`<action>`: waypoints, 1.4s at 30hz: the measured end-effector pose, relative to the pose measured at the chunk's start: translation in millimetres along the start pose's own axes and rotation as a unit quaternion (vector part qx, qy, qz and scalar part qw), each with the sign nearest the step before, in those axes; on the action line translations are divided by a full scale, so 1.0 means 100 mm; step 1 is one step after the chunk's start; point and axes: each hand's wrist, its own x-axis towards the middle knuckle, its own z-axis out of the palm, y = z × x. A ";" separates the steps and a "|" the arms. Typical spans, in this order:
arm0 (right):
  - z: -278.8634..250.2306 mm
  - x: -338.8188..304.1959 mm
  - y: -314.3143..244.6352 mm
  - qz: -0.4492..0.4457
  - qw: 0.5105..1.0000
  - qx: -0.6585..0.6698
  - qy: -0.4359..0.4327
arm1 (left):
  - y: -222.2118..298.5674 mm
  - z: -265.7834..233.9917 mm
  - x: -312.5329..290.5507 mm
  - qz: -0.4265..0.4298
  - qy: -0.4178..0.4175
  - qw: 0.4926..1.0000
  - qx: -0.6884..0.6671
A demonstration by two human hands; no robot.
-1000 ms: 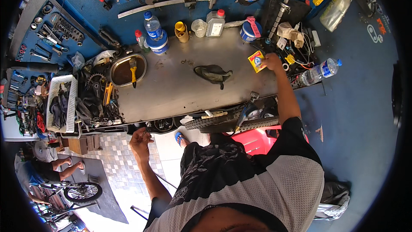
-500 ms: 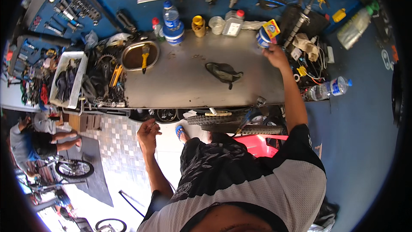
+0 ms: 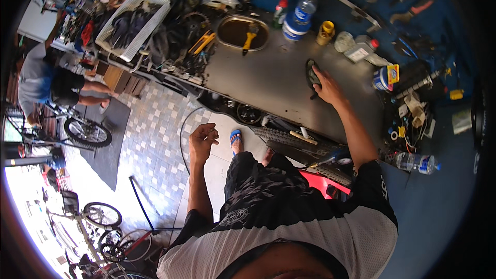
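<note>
A dark green rag (image 3: 311, 73) lies crumpled on the metal workbench top (image 3: 279, 82). My right hand (image 3: 330, 90) reaches over it from the right, with the fingers stretched along its edge and the thumb apart. The fingertips appear to touch the rag, and I see no closed grip on it. In front of the bench, over the floor, my left hand (image 3: 203, 142) is raised with its fingers curled into a pinch. Whatever may be between those fingertips is too small to make out.
A metal tray (image 3: 219, 33) with a yellow-handled brush (image 3: 250, 39) sits at the back. Along the wall stand a water bottle (image 3: 305, 8), a yellow cup (image 3: 325, 32) and a blue-white tub (image 3: 381, 79). Bicycle tyres (image 3: 289, 144) lie below. Another person (image 3: 39, 80) bends by a bicycle.
My right hand has left the blue-white tub and moved left to the rag. The whole view has turned toward the left side of the workshop. My left hand stays raised and curled.
</note>
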 end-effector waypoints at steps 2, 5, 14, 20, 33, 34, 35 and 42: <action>0.12 0.22 -0.33 -0.027 0.999 -0.032 -0.003 | -0.04 -0.22 -0.04 -0.003 0.025 1.000 0.001; 0.40 0.54 -0.98 -0.094 0.995 -0.022 0.000 | -0.08 -0.53 -0.06 -0.001 0.060 0.998 -0.005; 0.86 1.09 -2.41 -0.277 0.961 0.015 0.019 | -0.04 -1.09 0.08 0.015 0.096 0.995 0.002; 0.46 1.06 -1.21 -0.159 0.987 0.010 0.026 | -0.09 -1.16 0.14 -0.009 0.084 0.996 -0.017; 0.35 1.28 -0.89 -0.152 0.981 -0.083 0.092 | 0.07 -0.69 0.25 -0.018 0.025 1.000 0.000; 0.31 1.29 -0.91 -0.123 0.983 -0.094 0.102 | 0.07 -0.70 0.23 -0.010 0.028 1.000 0.008; 0.27 1.30 -0.94 -0.077 0.982 -0.118 0.128 | 0.07 -0.72 0.20 -0.005 0.031 0.999 0.016; 0.24 1.15 -1.03 -0.031 0.994 -0.088 0.051 | 0.01 -0.88 0.06 -0.009 0.067 0.998 0.012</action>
